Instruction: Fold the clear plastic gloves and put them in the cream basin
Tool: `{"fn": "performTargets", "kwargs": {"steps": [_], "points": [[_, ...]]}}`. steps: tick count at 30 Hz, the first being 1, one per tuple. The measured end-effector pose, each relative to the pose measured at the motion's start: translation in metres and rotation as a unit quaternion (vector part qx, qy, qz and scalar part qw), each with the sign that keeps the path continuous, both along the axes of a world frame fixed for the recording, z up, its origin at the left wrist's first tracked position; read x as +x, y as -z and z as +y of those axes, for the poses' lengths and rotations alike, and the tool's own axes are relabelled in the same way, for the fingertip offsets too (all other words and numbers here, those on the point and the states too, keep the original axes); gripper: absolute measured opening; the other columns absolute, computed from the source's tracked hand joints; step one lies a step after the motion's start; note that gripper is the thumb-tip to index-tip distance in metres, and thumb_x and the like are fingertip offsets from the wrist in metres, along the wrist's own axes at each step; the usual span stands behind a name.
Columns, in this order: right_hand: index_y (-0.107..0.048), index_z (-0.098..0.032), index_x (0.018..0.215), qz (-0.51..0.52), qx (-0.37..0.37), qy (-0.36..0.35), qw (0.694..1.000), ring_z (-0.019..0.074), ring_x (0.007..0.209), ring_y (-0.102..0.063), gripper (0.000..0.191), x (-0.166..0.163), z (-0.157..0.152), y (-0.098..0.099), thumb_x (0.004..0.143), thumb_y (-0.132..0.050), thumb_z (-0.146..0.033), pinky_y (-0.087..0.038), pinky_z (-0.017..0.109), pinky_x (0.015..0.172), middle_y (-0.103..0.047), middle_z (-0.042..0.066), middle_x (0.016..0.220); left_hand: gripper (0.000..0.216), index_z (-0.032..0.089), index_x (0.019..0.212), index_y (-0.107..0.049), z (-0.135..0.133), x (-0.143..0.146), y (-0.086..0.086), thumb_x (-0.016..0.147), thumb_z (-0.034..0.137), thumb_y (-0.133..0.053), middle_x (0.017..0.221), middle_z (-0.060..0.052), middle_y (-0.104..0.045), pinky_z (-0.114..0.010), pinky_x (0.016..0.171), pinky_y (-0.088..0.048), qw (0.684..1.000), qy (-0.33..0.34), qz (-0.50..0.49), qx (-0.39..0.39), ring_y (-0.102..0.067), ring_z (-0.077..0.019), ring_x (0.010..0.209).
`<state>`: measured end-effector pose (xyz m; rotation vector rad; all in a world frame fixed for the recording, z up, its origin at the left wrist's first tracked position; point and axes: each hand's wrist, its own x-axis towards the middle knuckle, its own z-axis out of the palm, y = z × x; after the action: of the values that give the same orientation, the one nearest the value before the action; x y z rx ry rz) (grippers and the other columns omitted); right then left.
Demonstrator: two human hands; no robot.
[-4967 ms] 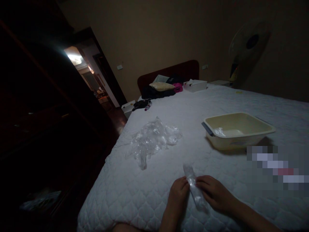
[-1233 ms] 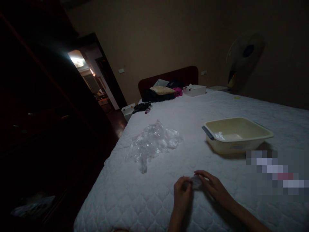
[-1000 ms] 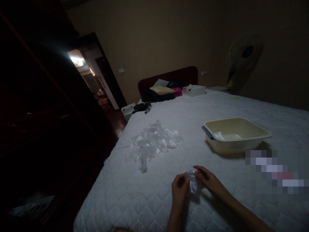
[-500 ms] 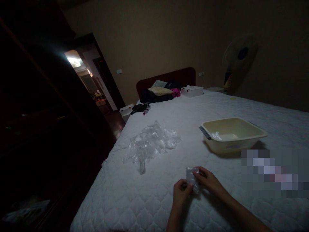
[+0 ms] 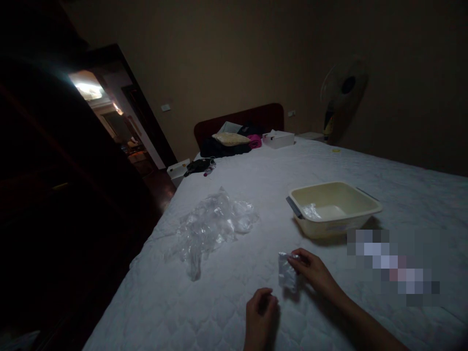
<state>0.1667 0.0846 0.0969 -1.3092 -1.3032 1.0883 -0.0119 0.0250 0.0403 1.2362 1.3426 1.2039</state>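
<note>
Between the thumb and fingers of my right hand is a small folded clear plastic bag, pinched at its upper right edge and hanging just above the bed. My left hand is apart from it, lower and to the left, fingers curved with a gap between thumb and fingertips and nothing in them. A loose heap of crumpled clear plastic bags lies on the bed to the left. Beyond my right hand stands a cream plastic basin with grey handles; a piece of clear plastic lies inside it.
The bed has a white quilted cover. A blurred-out patch covers something right of my right hand. At the headboard are a pillow, dark clothes and a white box. A fan stands at the back right.
My left hand has let go of the small plastic bag and moved down and left. My right hand still holds it. The view has shifted slightly to the right.
</note>
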Motion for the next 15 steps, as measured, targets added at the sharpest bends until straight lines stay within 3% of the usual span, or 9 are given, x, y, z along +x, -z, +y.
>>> {"fn": "performTargets", "kwargs": {"steps": [3, 9, 12, 15], "points": [[-0.060, -0.018, 0.071, -0.019, 0.017, 0.036, 0.999, 0.0169, 0.056, -0.056, 0.050, 0.035, 0.020, -0.016, 0.058, -0.062, -0.066, -0.045, 0.028, 0.052, -0.058, 0.000, 0.058, 0.028, 0.017, 0.080, -0.064, 0.002, -0.012, 0.001, 0.082, 0.042, -0.052, 0.077, -0.006, -0.064, -0.028, 0.069, -0.048, 0.983, -0.013, 0.151, 0.103, -0.060, -0.0174, 0.073], [-0.061, -0.018, 0.079, -0.034, 0.073, 0.098, 0.992, 0.0185, 0.064, -0.059, 0.049, 0.119, 0.071, -0.062, 0.058, -0.067, -0.062, -0.049, 0.031, 0.060, -0.063, 0.004, 0.070, 0.025, 0.017, 0.080, -0.060, 0.022, -0.031, 0.016, 0.089, 0.033, -0.043, 0.074, -0.004, -0.061, -0.026, 0.063, -0.050, 0.910, -0.096, 0.353, 0.195, -0.059, -0.0158, 0.069], [-0.059, -0.017, 0.081, -0.026, 0.084, 0.090, 0.992, 0.0170, 0.065, -0.058, 0.048, 0.147, 0.105, -0.081, 0.060, -0.066, -0.059, -0.050, 0.030, 0.060, -0.061, 0.002, 0.070, 0.023, 0.018, 0.079, -0.060, 0.027, -0.031, 0.028, 0.089, 0.028, -0.042, 0.073, -0.004, -0.061, -0.027, 0.063, -0.050, 0.835, -0.101, 0.453, 0.294, -0.059, -0.0159, 0.067], [-0.055, -0.018, 0.083, -0.050, 0.065, 0.066, 0.994, 0.0159, 0.067, -0.058, 0.045, 0.159, 0.139, -0.088, 0.063, -0.065, -0.056, -0.050, 0.028, 0.057, -0.060, 0.002, 0.071, 0.021, 0.018, 0.080, -0.061, 0.029, -0.028, 0.033, 0.088, 0.022, -0.042, 0.073, -0.005, -0.062, -0.026, 0.062, -0.051, 0.759, -0.097, 0.517, 0.383, -0.059, -0.0160, 0.067]]}}
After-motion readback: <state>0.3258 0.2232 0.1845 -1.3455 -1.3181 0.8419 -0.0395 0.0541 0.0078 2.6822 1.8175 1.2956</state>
